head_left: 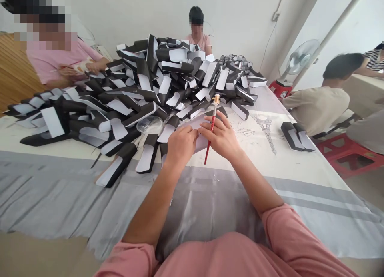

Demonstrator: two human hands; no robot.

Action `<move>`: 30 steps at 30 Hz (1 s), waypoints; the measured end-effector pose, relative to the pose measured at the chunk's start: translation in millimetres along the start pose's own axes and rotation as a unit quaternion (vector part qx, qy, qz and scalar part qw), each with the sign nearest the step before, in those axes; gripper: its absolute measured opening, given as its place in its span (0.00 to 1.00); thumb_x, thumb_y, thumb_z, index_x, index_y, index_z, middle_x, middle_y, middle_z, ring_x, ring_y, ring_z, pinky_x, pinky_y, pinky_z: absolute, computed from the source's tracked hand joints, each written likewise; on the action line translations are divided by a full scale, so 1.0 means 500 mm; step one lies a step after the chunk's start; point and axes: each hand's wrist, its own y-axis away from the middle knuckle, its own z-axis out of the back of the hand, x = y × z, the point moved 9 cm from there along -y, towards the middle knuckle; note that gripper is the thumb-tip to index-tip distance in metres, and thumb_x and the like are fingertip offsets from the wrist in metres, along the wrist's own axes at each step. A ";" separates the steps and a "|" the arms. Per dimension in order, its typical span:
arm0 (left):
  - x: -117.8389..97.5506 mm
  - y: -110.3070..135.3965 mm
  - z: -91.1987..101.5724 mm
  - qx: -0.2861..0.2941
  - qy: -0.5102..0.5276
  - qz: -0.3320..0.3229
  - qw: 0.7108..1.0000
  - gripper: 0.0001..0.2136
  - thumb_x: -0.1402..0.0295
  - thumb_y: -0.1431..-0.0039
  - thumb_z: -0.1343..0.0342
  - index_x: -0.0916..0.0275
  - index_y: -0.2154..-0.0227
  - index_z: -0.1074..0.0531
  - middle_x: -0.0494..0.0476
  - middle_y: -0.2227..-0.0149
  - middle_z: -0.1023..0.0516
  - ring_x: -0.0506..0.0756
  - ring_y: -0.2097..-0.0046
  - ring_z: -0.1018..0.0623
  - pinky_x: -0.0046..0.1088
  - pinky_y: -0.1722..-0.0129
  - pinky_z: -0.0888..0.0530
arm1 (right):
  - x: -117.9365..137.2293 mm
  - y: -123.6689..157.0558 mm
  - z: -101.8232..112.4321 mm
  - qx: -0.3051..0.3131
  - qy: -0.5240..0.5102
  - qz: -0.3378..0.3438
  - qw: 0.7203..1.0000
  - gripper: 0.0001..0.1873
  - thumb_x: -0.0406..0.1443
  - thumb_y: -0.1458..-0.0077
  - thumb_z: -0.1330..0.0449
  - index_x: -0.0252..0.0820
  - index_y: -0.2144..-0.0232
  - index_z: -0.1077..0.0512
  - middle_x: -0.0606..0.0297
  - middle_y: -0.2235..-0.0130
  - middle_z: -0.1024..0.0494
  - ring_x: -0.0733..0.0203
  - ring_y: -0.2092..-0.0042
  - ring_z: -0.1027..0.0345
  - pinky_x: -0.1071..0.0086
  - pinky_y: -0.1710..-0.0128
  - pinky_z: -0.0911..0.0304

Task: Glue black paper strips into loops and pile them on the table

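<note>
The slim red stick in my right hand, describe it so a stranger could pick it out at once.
Start with the white-and-grey cloth, heaped with folded black-and-white pieces. On the near side of that heap, find your bare right hand. The slim red stick slants across it, pale end pointing away, its red standing out against its black-and-white neighbours.

We wear a plain dusty-pink top (225,257) of soft, matte cloth, its front rounded and mostly smooth. Our loose pink left sleeve (130,255) ends near the elbow, its edge lightly creased; our matching pink right sleeve (295,235) shows long soft folds. Beyond the sleeve edges, our forearms (152,205) and fingers (222,118) are bare.
</note>
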 end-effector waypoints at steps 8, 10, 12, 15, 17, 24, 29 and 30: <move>-0.016 0.002 -0.006 -0.016 0.000 -0.028 0.999 0.14 0.70 0.32 0.52 0.61 0.72 0.24 0.57 0.72 0.25 0.57 0.65 0.25 0.34 0.68 0.34 | -0.010 0.009 -0.026 0.005 0.046 -0.003 0.999 0.20 0.25 0.34 0.56 0.46 0.68 0.27 0.66 0.68 0.22 0.59 0.46 0.29 0.49 0.29 0.51; -0.017 0.003 -0.009 -0.012 -0.002 -0.026 1.000 0.13 0.71 0.33 0.51 0.60 0.72 0.24 0.57 0.71 0.24 0.58 0.65 0.24 0.34 0.68 0.33 | -0.014 0.010 -0.033 0.008 0.062 -0.003 0.998 0.21 0.26 0.34 0.56 0.45 0.70 0.28 0.66 0.70 0.24 0.60 0.50 0.29 0.50 0.29 0.51; -0.015 0.003 -0.003 -0.019 0.018 -0.020 0.999 0.11 0.71 0.34 0.49 0.60 0.71 0.24 0.57 0.70 0.24 0.58 0.64 0.23 0.34 0.67 0.31 | -0.023 0.011 -0.039 0.018 0.058 -0.011 0.998 0.21 0.26 0.34 0.56 0.45 0.70 0.27 0.66 0.70 0.24 0.60 0.53 0.28 0.50 0.30 0.50; -0.019 0.006 0.028 -0.062 0.099 -0.019 0.993 0.06 0.70 0.35 0.47 0.59 0.62 0.25 0.57 0.63 0.21 0.58 0.59 0.22 0.34 0.60 0.27 | -0.045 0.014 -0.048 0.041 0.023 -0.039 0.998 0.19 0.26 0.35 0.54 0.45 0.69 0.27 0.66 0.68 0.23 0.60 0.57 0.29 0.48 0.30 0.52; -0.028 0.010 0.042 -0.066 0.166 -0.021 0.984 0.06 0.69 0.36 0.47 0.60 0.58 0.27 0.57 0.58 0.21 0.56 0.59 0.22 0.33 0.57 0.26 | -0.060 0.016 -0.052 0.052 0.003 -0.060 0.997 0.17 0.26 0.37 0.52 0.45 0.69 0.27 0.67 0.69 0.24 0.61 0.59 0.30 0.49 0.30 0.53; -0.072 0.025 -0.014 0.080 0.266 0.014 0.961 0.09 0.72 0.42 0.40 0.57 0.64 0.35 0.53 0.65 0.22 0.56 0.64 0.21 0.32 0.64 0.26 | -0.070 0.022 -0.060 0.081 -0.042 -0.105 0.990 0.13 0.26 0.44 0.48 0.45 0.72 0.28 0.69 0.73 0.28 0.61 0.64 0.33 0.53 0.30 0.54; -0.063 0.022 -0.032 0.093 0.310 0.045 0.945 0.11 0.76 0.45 0.41 0.57 0.70 0.39 0.48 0.71 0.25 0.53 0.68 0.22 0.29 0.68 0.30 | -0.064 0.023 -0.066 0.081 -0.052 -0.108 0.989 0.12 0.26 0.47 0.48 0.45 0.76 0.30 0.70 0.75 0.30 0.62 0.67 0.34 0.55 0.31 0.53; -0.059 0.021 -0.033 0.096 0.309 0.049 0.945 0.12 0.76 0.46 0.41 0.57 0.71 0.39 0.47 0.72 0.26 0.53 0.69 0.23 0.28 0.69 0.31 | -0.062 0.023 -0.068 0.082 -0.055 -0.105 0.990 0.12 0.26 0.48 0.48 0.45 0.76 0.30 0.71 0.76 0.30 0.62 0.67 0.34 0.54 0.31 0.52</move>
